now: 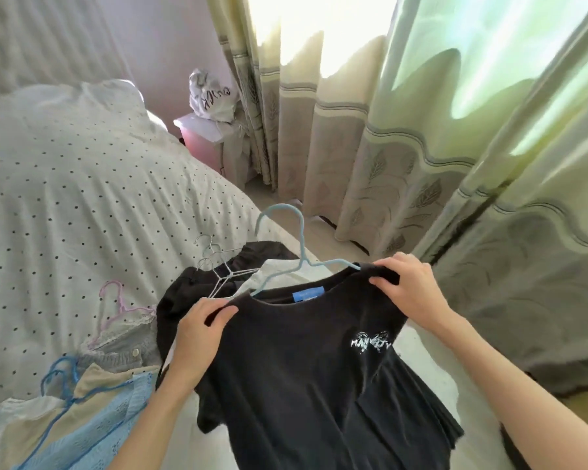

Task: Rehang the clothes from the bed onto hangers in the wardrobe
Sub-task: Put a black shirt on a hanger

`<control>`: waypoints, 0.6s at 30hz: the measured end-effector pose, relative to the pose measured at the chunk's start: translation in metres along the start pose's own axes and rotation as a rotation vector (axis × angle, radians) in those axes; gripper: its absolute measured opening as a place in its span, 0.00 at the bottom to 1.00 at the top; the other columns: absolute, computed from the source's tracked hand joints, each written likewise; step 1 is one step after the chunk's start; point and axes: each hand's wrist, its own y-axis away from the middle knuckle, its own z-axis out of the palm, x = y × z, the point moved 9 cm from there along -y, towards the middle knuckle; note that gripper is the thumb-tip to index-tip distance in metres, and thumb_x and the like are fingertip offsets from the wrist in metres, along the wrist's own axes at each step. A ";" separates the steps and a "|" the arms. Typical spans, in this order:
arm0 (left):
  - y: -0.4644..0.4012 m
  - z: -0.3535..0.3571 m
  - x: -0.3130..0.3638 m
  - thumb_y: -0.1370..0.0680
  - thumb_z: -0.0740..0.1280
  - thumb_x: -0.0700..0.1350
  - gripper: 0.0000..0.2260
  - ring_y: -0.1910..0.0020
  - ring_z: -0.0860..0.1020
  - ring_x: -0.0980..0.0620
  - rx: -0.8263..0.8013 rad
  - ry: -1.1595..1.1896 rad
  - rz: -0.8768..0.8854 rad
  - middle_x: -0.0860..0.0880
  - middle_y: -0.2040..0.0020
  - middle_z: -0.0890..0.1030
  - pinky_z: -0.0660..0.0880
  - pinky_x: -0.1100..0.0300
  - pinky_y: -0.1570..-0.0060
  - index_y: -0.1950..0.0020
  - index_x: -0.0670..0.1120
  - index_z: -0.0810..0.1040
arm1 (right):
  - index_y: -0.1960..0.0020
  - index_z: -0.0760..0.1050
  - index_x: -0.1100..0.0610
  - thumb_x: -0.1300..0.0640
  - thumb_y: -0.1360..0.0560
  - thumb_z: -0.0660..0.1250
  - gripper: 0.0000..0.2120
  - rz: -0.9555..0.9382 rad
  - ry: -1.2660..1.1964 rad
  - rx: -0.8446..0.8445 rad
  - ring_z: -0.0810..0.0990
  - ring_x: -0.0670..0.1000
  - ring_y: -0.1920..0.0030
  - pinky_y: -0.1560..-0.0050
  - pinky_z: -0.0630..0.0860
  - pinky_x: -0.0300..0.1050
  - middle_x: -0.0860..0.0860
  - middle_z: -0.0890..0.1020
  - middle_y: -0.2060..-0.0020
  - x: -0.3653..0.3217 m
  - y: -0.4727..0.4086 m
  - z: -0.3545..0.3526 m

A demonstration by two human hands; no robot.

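So the black t-shirt (306, 361) is up in the air over the near corner of the bed (82, 184), with a light blue hanger (294, 245) poking out of its neck hole, hook pointing up and to the left. It's got a blue label inside the collar and a small white print on the chest. Left hand (197, 334) has its fingers curled over the left shoulder of the shirt, thumb pinching the fabric right by the collar. Right hand (409, 286) is clamped on the other shoulder, fingers folded over the seam where the hanger arm ends.

Behind the shirt there's more black clothing (184, 293) and something white lying on the bed, with a couple of white wire hangers (218, 266) on top. Further left: a pink hanger (116, 300) on a grey lace-trimmed top, and a blue hanger (60, 374) on some cream and light blue pieces (92, 432). Bedspread is white with little dark dots. Patterned curtains (370, 147) hang on the right, and a pink nightstand with a white plastic bag (211, 96) sits in the corner.
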 end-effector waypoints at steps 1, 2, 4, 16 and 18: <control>0.005 0.006 0.013 0.25 0.68 0.40 0.06 0.56 0.73 0.65 -0.019 0.041 0.008 0.60 0.57 0.77 0.66 0.74 0.55 0.49 0.45 0.81 | 0.49 0.80 0.55 0.55 0.28 0.70 0.08 0.024 0.017 0.042 0.74 0.54 0.50 0.54 0.61 0.45 0.50 0.77 0.59 0.006 0.018 -0.022; 0.011 0.012 0.027 0.25 0.68 0.40 0.06 0.56 0.74 0.64 -0.041 0.068 0.028 0.60 0.57 0.77 0.66 0.73 0.54 0.49 0.43 0.81 | 0.51 0.80 0.56 0.55 0.28 0.71 0.08 0.051 0.032 0.081 0.74 0.54 0.51 0.54 0.60 0.45 0.49 0.77 0.59 0.013 0.037 -0.042; 0.024 0.025 0.060 0.26 0.68 0.39 0.06 0.57 0.74 0.61 -0.081 0.088 0.109 0.60 0.58 0.77 0.65 0.72 0.55 0.50 0.42 0.81 | 0.54 0.79 0.57 0.54 0.29 0.72 0.08 0.103 0.054 0.146 0.74 0.53 0.53 0.53 0.61 0.44 0.48 0.76 0.60 0.027 0.078 -0.078; 0.176 0.146 0.278 0.26 0.69 0.38 0.05 0.55 0.74 0.53 -0.459 0.125 0.730 0.56 0.60 0.77 0.67 0.60 0.50 0.52 0.44 0.82 | 0.58 0.80 0.58 0.56 0.29 0.72 0.05 0.553 0.077 0.541 0.78 0.49 0.60 0.55 0.70 0.39 0.48 0.81 0.63 0.101 0.385 -0.258; 0.212 0.162 0.311 0.26 0.69 0.39 0.05 0.54 0.74 0.53 -0.524 0.159 0.813 0.57 0.60 0.76 0.66 0.61 0.49 0.52 0.44 0.82 | 0.60 0.80 0.60 0.57 0.31 0.73 0.06 0.665 0.091 0.681 0.77 0.50 0.61 0.56 0.68 0.36 0.50 0.80 0.64 0.107 0.442 -0.280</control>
